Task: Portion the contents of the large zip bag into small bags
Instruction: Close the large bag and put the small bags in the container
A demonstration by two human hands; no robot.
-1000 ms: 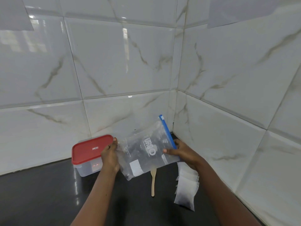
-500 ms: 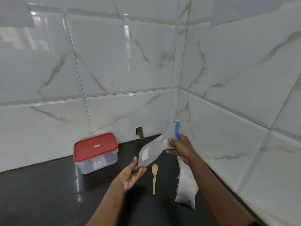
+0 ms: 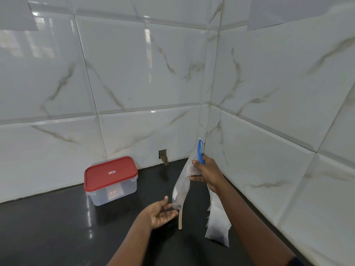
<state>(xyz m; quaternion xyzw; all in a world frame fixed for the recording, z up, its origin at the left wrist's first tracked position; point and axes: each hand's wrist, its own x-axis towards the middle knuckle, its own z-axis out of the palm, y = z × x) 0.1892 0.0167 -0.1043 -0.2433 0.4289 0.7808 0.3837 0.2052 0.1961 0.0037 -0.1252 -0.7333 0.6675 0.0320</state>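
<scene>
Grip: right hand [image 3: 208, 172] on zip bag [image 3: 181, 186]; left hand [image 3: 161, 214] palm-up, slack, perhaps against it.

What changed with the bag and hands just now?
The left hand let go of the large zip bag and opened palm-up under its lower end. The right hand keeps gripping the zip end; the bag now hangs edge-on. Unmoved: container, spoon, small bags.

The spoon [image 3: 180, 220] has its far end hidden behind the zip bag [image 3: 182, 187] and the left hand [image 3: 161, 214]. The right arm [image 3: 249, 217] covers the far part of the small bags [image 3: 218, 228]. Both arms run off the near edge. Labels on the box [image 3: 111, 181] are too small to read.
</scene>
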